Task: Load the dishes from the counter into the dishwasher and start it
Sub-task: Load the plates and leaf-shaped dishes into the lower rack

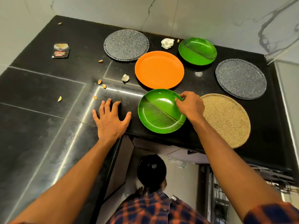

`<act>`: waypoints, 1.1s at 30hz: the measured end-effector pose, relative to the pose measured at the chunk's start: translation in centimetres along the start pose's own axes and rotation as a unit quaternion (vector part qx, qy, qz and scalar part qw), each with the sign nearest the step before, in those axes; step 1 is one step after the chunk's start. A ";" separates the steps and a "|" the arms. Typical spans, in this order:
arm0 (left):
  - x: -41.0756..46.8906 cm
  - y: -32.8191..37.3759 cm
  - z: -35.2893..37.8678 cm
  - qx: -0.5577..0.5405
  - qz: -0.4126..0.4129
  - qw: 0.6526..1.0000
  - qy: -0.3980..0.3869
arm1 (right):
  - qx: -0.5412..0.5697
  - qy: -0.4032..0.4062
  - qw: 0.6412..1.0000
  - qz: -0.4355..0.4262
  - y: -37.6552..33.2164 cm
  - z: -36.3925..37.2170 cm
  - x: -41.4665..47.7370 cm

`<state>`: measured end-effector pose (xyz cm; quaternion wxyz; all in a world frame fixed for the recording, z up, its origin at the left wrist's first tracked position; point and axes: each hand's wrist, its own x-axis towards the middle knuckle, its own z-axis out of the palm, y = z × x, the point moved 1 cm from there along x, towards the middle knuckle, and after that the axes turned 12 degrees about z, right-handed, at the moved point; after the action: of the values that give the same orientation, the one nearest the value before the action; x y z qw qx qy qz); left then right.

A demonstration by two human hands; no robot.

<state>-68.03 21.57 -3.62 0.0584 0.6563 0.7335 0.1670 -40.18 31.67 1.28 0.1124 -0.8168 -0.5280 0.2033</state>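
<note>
Several plates lie on the black counter (48, 110). My right hand (190, 105) pinches the right rim of the near green leaf-pattern plate (158, 113) at the counter's front edge. Flat on the bare counter left of that plate rests my left hand (111, 118), fingers spread. Behind it sit an orange plate (159, 71), a second green plate (197, 50), and speckled grey plates at the back (126, 44) and right (241, 78). A tan woven plate (226, 120) lies just right of my right hand.
Crumpled tissues (167, 43) (125, 77), nut shells (104, 86) and a torn snack wrapper (61, 50) litter the counter. Marble wall behind. Below the counter edge stand a black bin (151, 170) and, at lower right, a dishwasher rack (221, 191).
</note>
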 end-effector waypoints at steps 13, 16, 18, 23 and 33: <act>0.5 -0.5 0.0 -0.022 0.014 1.000 -0.007 | 0.263 -0.057 0.962 0.047 5.1 -2.2 -5.0; 0.3 -0.8 -0.1 -0.038 0.019 0.999 -0.001 | 0.287 -0.036 0.956 0.050 8.4 -3.2 -9.0; 0.0 -0.9 -0.5 -0.052 0.034 0.998 0.020 | 0.288 -0.019 0.956 0.062 10.6 -4.0 -11.8; -3.0 1.6 -1.1 -0.118 0.184 0.973 0.079 | 0.235 -0.004 0.970 0.063 18.3 -4.6 -17.8; -19.9 14.9 7.2 -0.210 0.251 0.935 -0.136 | 0.141 -0.013 0.971 0.194 38.4 -3.3 -29.7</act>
<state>-49.18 4.46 -8.26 0.2506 0.8080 0.4784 0.2356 -18.01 -11.25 -4.78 0.1781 -0.8769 -0.3268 0.3043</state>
